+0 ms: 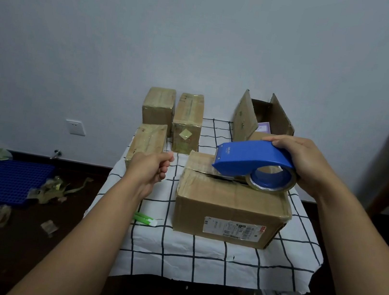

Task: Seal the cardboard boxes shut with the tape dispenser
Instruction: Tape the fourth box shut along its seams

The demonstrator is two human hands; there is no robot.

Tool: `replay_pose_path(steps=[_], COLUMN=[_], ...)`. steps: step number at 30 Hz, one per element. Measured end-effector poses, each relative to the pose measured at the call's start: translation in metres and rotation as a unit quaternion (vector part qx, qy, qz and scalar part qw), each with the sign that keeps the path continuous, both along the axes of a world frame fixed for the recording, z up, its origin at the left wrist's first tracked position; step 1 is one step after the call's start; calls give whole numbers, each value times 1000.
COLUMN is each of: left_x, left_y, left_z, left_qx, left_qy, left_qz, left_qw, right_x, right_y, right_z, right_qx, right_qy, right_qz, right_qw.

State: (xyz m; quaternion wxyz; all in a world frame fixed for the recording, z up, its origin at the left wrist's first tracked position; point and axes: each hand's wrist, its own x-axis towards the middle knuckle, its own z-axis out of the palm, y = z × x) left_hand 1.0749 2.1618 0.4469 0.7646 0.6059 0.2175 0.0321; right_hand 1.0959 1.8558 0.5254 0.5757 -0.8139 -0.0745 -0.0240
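Your right hand wraps the back of the blue dispenser, fingers over the top of its shell, thumb side hidden behind it, and holds it tilted so the toothed nose points to the left of the frame while the tape roll rests on the lid of the box at centre right. That tilt probably keeps the tape low against the cardboard, right over the dark seam between the flaps, so a strip can be laid along the gap. Your left hand hangs left of the box, clear of it, fingers curled into a loose fist; whether it pinches a clear tape end I cannot tell, since nothing shows between the fingertips. It is likely parked there to steady the box or catch the strip. The box sits on the checked cloth with its label facing you, flaps closed but the seam not yet visibly taped, so I judge the sealing of this one only beginning. Three taped boxes stand grouped in the upper middle, apparently finished and set aside. One open box waits behind your right hand, flaps up. Two green sticks lie by your left forearm, and tape scraps litter the floor at the left.
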Motion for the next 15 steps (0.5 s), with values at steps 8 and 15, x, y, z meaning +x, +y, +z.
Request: replay_pose_path(steps=[8,15], left_x=[-7,-9], left_y=[-5,-12], left_z=[-16,-25], left_qx=[9,11], left_qy=[28,63], left_qz=[-18,-61], left_qw=[999,996], right_x=[-1,-2], right_y=[2,3], right_z=[2,1], right_qx=[-8,-18], right_qy=[0,-1], right_qz=[12,10], right_qw=[1000,1000])
